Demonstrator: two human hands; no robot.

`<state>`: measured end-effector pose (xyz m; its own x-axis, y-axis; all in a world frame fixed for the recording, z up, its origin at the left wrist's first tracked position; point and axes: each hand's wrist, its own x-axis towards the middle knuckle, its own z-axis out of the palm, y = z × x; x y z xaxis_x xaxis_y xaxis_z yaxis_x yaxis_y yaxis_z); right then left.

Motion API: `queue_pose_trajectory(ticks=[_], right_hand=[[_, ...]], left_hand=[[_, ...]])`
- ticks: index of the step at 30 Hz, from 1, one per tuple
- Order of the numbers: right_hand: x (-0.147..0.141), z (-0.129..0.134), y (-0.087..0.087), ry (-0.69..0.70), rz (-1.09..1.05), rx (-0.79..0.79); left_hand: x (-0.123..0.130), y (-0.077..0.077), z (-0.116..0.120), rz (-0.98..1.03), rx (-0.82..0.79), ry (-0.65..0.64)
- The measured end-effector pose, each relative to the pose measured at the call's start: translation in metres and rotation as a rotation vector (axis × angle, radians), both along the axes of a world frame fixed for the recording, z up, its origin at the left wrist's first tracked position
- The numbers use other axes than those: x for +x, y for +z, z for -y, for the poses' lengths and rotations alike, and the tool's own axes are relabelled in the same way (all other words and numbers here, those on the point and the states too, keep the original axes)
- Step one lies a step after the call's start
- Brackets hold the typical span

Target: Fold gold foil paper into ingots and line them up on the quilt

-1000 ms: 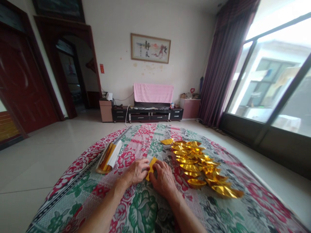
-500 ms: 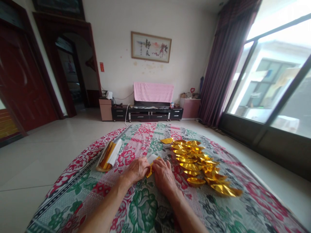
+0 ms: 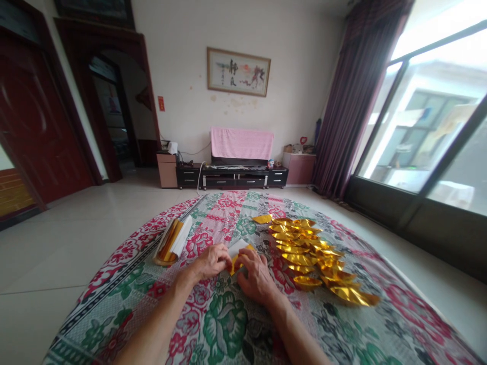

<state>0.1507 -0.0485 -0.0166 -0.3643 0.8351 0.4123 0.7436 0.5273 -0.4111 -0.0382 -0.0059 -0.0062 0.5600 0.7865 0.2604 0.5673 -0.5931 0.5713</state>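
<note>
On a round counter (image 3: 125, 246) draped in red-and-green floral cloth (image 3: 225, 327), the right hand (image 3: 256, 276) bends its fingers over the right side of one small gold-and-white paper sheet (image 3: 237, 247); the left hand's (image 3: 213, 261) curled fingertips touch its left — whether either grip is closed on it, I cannot tell. The sheet lies between them, neither hand nearer, its long axis seemingly slanting away rightward. To the right overlap at least a dozen boat-shaped gold foil pieces (image 3: 300, 259); to the left, one gold-and-white paper roll (image 3: 172, 244); farther off, one flattish gold piece (image 3: 262, 219).
</note>
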Motion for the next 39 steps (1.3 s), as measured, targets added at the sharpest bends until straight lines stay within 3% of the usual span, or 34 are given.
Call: queue_pose_trajectory(ticks=[10, 18, 32, 39], right_hand=[[0.0, -0.002, 0.0, 0.028, 0.011, 0.092], [-0.002, 0.006, 0.008, 0.139, 0.07, 0.133], [-0.002, 0.002, 0.005, 0.164, -0.006, 0.036], [-0.002, -0.002, 0.002, 0.159, -0.004, 0.1]], left_hand=[[-0.004, -0.012, -0.008, 0.018, 0.01, -0.006], [-0.001, -0.015, 0.006, 0.091, 0.145, 0.072], [-0.002, -0.02, 0.003, 0.102, 0.11, 0.105], [-0.003, -0.017, 0.002, 0.127, 0.064, 0.081]])
